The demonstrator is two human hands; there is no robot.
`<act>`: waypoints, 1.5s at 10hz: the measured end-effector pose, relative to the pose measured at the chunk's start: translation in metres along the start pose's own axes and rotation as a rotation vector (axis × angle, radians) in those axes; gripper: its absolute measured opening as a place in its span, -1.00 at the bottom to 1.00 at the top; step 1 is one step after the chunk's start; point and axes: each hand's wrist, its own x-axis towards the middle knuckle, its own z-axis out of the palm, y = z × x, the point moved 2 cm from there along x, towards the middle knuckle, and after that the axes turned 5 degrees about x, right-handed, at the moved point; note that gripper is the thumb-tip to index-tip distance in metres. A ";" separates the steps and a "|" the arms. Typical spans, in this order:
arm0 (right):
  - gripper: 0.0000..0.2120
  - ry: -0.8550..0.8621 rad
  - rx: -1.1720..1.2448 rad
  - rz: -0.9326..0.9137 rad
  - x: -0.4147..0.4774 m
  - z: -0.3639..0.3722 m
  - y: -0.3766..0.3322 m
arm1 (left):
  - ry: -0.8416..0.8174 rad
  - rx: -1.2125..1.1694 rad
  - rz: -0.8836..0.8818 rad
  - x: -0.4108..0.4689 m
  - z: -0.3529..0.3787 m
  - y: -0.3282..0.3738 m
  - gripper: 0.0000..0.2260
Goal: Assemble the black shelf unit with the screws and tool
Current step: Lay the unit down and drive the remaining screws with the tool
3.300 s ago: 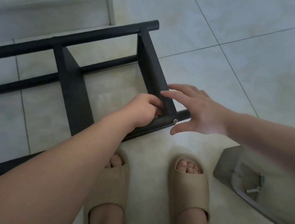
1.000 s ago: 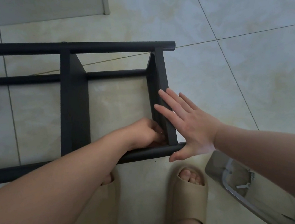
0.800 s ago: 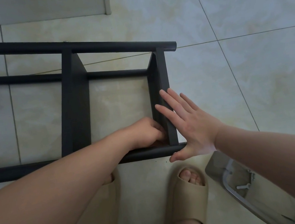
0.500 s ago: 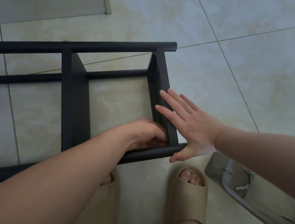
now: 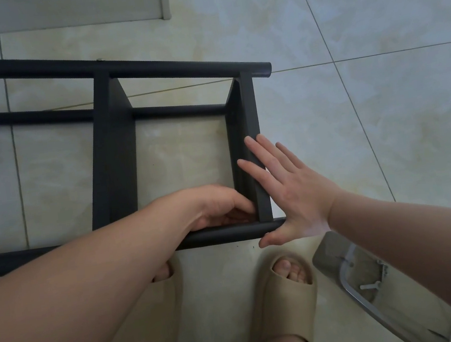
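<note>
Shelf (image 5: 149,66) lies on the floor (image 5: 383,123) close before us, two panels (image 5: 116,156) standing between its rails (image 5: 226,232). Our right hand (image 5: 292,191) presses flat, fingers straight, against the end panel (image 5: 250,116). Our left hand (image 5: 217,206) curls inside the near right corner, its hold hidden. We judge this joint unfinished.

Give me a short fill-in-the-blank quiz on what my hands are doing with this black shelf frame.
1. The right hand presses flat, fingers ___, on the outside of the shelf unit's end panel.
2. The left hand's fingers are ___ in the inner corner beside that panel.
3. The clear bag lies on the floor to the ___ of both slippers.
Missing words: straight, curled, right.
</note>
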 end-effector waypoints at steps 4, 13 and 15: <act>0.24 -0.003 0.011 0.000 0.000 -0.001 0.000 | -0.038 0.001 -0.001 0.001 -0.001 -0.003 -0.86; 0.23 -0.001 0.005 0.002 0.000 -0.001 0.000 | -0.027 0.046 0.024 0.001 -0.002 -0.002 -0.84; 0.23 0.000 0.016 0.003 0.000 0.000 0.000 | -0.008 0.066 0.089 0.002 -0.002 -0.002 -0.80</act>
